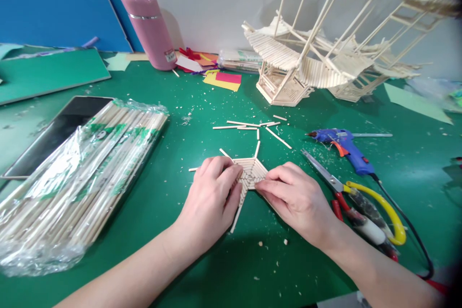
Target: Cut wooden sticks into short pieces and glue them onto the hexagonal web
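We have both hands on a web-like panel of thin wooden sticks (pixel 257 168), which lies in the middle of the green table (pixel 231 272) between them, some of its spokes jutting past the edge. Our left hand (pixel 215 195) pinches the panel's left side between thumb and curled fingers; our right hand (pixel 298 197) has its fingertips pressed together on the right side, pinching the edge there. We cannot tell whether a small separate piece sits under those fingertips.

Just beyond the panel, we see loose sticks (pixel 278 137) scattered on the table. To the right lie a blue hot glue gun (pixel 344 147), with a glue stick (pixel 373 135) out of its back, and, nearer us, scissors (pixel 337 184) with a yellow handle. On the left, a plastic-wrapped bundle of wooden sticks (pixel 94 173) partly covers a dark-screened device (pixel 54 134). At the far side stand a pink bottle (pixel 149 29) and, farther right, a roofed wooden-stick model (pixel 319 73), with coloured paper (pixel 228 78) lying between them.
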A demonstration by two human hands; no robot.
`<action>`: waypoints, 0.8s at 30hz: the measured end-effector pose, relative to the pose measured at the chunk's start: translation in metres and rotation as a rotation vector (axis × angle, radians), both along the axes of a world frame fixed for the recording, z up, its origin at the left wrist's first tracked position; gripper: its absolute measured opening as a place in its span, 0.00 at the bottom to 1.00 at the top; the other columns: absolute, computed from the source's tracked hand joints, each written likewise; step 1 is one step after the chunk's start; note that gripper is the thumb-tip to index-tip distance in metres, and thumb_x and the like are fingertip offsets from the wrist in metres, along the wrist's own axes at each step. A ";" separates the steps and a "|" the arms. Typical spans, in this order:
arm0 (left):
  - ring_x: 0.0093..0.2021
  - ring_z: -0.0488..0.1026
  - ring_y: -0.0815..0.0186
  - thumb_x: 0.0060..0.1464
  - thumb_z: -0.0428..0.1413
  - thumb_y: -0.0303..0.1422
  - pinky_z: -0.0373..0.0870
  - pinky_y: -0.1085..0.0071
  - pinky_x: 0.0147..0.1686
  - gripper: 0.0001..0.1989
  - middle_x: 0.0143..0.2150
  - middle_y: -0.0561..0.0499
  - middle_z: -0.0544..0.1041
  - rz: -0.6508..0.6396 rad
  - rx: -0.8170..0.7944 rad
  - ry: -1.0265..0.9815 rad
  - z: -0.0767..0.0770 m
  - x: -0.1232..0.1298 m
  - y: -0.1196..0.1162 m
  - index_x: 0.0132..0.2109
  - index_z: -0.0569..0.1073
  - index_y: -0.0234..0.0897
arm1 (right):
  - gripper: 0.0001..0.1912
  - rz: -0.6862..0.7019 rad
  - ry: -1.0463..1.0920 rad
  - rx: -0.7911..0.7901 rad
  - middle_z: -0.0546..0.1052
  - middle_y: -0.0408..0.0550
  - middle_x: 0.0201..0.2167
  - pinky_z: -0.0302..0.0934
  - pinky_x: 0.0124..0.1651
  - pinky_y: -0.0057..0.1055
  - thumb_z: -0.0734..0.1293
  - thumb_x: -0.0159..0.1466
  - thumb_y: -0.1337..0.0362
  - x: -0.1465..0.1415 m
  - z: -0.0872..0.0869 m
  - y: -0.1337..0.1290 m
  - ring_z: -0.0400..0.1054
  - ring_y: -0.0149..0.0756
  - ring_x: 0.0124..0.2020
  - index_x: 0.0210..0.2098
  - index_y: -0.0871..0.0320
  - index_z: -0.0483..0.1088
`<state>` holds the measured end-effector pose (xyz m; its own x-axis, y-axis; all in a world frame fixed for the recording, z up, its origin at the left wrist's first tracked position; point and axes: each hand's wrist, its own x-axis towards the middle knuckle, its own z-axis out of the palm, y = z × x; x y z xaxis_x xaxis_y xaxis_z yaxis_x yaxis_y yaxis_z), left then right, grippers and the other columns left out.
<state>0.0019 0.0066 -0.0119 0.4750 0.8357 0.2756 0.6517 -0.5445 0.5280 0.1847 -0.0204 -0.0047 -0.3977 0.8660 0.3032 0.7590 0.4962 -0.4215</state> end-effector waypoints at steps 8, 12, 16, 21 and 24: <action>0.41 0.63 0.60 0.55 0.47 0.28 0.64 0.61 0.38 0.09 0.40 0.45 0.66 -0.003 0.011 0.002 -0.002 0.001 0.000 0.41 0.68 0.34 | 0.09 0.002 -0.051 0.035 0.73 0.47 0.31 0.59 0.33 0.30 0.62 0.61 0.70 0.000 0.000 -0.001 0.62 0.34 0.33 0.34 0.56 0.74; 0.41 0.63 0.60 0.55 0.47 0.28 0.64 0.61 0.38 0.09 0.40 0.44 0.66 -0.006 0.011 0.004 -0.001 0.001 0.001 0.42 0.68 0.34 | 0.09 -0.001 -0.072 0.046 0.74 0.47 0.30 0.60 0.33 0.30 0.61 0.61 0.70 -0.002 0.000 -0.001 0.62 0.34 0.33 0.34 0.57 0.74; 0.41 0.63 0.60 0.55 0.47 0.28 0.63 0.61 0.39 0.08 0.40 0.44 0.66 -0.001 0.003 0.005 0.000 0.001 0.000 0.41 0.68 0.33 | 0.10 0.001 -0.084 0.054 0.74 0.48 0.30 0.60 0.33 0.31 0.61 0.61 0.70 -0.002 0.000 -0.002 0.63 0.34 0.33 0.35 0.58 0.74; 0.42 0.63 0.58 0.54 0.48 0.30 0.62 0.59 0.39 0.09 0.41 0.44 0.67 0.024 0.014 0.044 0.002 0.001 -0.004 0.42 0.68 0.35 | 0.11 -0.042 0.001 0.046 0.74 0.47 0.32 0.62 0.35 0.32 0.62 0.60 0.70 0.002 0.001 -0.005 0.65 0.34 0.34 0.40 0.57 0.72; 0.43 0.63 0.57 0.53 0.49 0.30 0.61 0.59 0.38 0.09 0.41 0.44 0.68 0.021 0.047 0.074 0.003 0.002 -0.005 0.42 0.68 0.36 | 0.10 -0.107 0.130 0.017 0.73 0.47 0.32 0.63 0.37 0.33 0.61 0.59 0.70 0.005 0.003 -0.005 0.66 0.34 0.34 0.40 0.57 0.70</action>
